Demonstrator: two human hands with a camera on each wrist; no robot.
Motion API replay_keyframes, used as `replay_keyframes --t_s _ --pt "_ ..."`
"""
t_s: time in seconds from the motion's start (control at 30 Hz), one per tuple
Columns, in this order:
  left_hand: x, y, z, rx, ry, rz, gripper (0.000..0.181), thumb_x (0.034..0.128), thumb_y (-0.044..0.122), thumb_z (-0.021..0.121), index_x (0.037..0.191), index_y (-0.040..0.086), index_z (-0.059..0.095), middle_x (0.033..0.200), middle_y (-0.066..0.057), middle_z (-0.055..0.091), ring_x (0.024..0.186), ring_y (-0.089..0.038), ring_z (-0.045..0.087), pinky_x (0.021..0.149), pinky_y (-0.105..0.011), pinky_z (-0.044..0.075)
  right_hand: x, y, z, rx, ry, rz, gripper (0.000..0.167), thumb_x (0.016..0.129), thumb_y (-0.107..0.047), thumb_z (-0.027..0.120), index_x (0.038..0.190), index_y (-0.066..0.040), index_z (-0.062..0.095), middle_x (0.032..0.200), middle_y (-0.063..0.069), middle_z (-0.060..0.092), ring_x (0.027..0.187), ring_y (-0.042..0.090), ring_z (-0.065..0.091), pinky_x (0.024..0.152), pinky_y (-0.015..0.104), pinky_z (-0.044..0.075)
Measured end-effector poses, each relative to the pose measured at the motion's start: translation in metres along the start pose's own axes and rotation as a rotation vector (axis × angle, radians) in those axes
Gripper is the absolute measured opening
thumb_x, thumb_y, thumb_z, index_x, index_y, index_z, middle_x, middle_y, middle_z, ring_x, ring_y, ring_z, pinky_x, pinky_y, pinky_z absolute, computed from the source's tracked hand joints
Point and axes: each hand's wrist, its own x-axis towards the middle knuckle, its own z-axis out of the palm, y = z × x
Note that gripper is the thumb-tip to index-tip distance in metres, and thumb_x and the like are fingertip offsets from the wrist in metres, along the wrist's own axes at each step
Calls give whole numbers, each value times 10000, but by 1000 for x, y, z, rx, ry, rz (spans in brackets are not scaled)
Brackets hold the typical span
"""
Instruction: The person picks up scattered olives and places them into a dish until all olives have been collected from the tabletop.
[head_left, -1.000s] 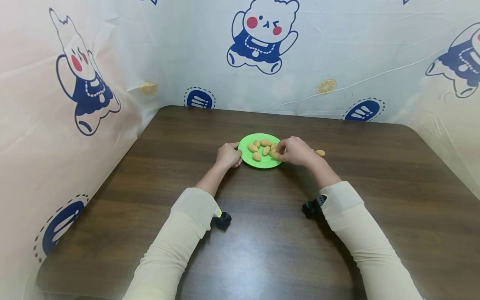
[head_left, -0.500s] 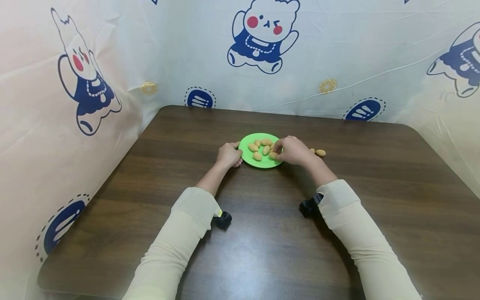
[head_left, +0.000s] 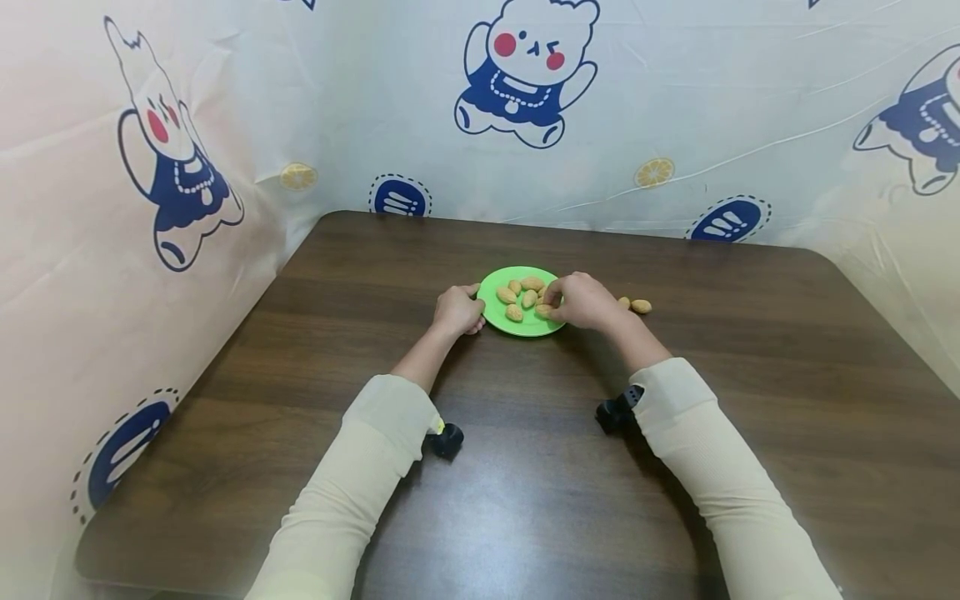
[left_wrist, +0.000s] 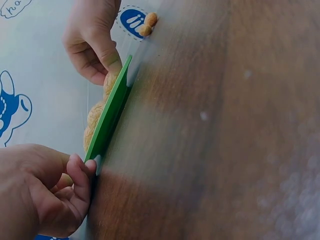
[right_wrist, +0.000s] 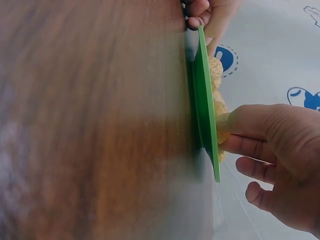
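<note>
A round green plate (head_left: 522, 330) bears several tan peanuts (head_left: 506, 295) in the shell. My left hand (head_left: 457, 311) grips the plate's left rim, with some fingertips under its edge in the left wrist view. Over the right side of the plate, my right hand (head_left: 587, 301) pinches a peanut (head_left: 543, 311) between thumb and index finger. The right wrist view shows that thumb and index finger down at the peanuts, while the other fingers are loosely bent. Part of the held peanut is hidden behind the fingers.
Two more peanuts (head_left: 641, 306) lie on the brown wooden table (head_left: 480, 467) just right of my right hand. A printed cloth (head_left: 360, 83) with cartoon figures hangs along the table's back and sides. Small black cameras (head_left: 447, 442) sit at both wrists.
My right hand has shifted slightly left over the plate, revealing a second peanut on the table. Peanuts by its fingertips have slid a little left. The left hand has stayed on the rim.
</note>
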Motion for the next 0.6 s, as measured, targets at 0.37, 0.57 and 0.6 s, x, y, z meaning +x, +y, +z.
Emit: replay_keyframes --t_s 0.37,0.57,0.6 --pt "0 -1 0 8 -11 40 464 939 80 444 1399 132 415 541 -49 552 393 -73 476 429 -172 470 -2 -2 -1 -5 -1 0 195 847 -150 657 1003 -40 694 955 86 651 911 249 569 787 386 478" --pt "1 -1 0 6 -12 21 466 940 86 442 1401 148 416 549 -58 560 397 -82 478 430 -179 473 -2 -2 0 -2 -12 11 204 857 -152 649 1024 -43 692 984 88 645 936 252 558 796 391 473" --pt "1 -1 0 7 -10 19 466 940 86 442 1400 149 418 552 -58 561 396 -82 478 429 -179 474 -2 -2 0 0 -13 14 205 858 -152 648 1027 -44 692 987 88 644 938 251 557 798 391 473"
